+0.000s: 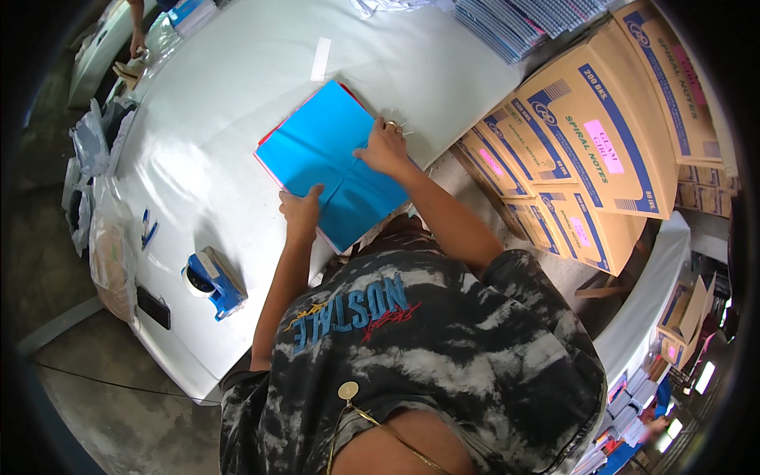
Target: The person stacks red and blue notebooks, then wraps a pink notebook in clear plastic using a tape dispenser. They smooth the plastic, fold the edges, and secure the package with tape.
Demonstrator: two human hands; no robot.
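Note:
A flat stack with a bright blue, creased top sheet lies at a slant on the white table in front of me. Red and pale edges show from beneath it on the upper and left sides. My left hand grips its lower-left edge, thumb on top and fingers curled at the side. At the right edge, my right hand has its thumb on the blue surface and its fingers bent over the border; a ring shows on one finger. Some clear, shiny material sticks out beside those fingers. What lies under the blue sheet is mostly hidden.
A blue tape dispenser, a blue pen and a dark phone lie left on the table. Beyond the stack is a white strip. Spiral notebooks and cardboard boxes stand right. Another person's hand shows far left.

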